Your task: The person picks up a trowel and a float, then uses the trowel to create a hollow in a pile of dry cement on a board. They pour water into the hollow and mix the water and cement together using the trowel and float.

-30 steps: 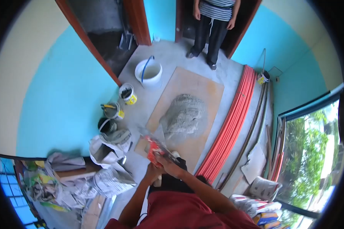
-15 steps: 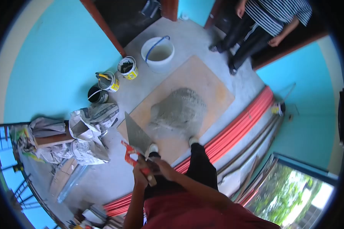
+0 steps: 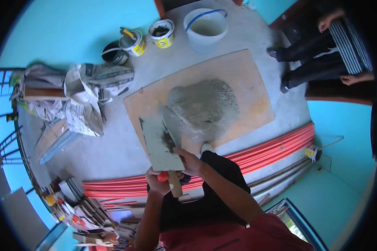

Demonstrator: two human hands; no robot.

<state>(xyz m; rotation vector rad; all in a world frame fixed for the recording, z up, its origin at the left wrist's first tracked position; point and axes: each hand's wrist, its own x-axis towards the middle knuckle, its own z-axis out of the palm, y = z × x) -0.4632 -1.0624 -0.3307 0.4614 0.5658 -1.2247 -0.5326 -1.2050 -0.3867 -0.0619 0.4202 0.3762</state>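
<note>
My left hand (image 3: 156,180) is closed round the red handle of a rectangular plastering trowel (image 3: 157,144), whose flat grey blade faces up with dark residue along its right side. A wooden handle (image 3: 175,185) sticks out below the blade, beside my left fingers; the tool it belongs to is mostly hidden. At the blade's lower right edge, my right hand (image 3: 191,163) is closed, thumb over the face and the other fingers out of sight. Ahead, a heap of grey mortar mix (image 3: 205,106) lies on a brown board (image 3: 255,92) on the floor.
A white bucket (image 3: 205,35) with a blue handle stands beyond the board, left of a person (image 3: 318,62). Smaller tubs (image 3: 162,35) line the wall. Paper sacks (image 3: 86,119) lie left. Red pipes (image 3: 272,144) run across the floor near my feet.
My view has turned and tipped down. The trowel blade has swung from edge-on to face up, and my right hand has moved from near the handles to the blade's edge.
</note>
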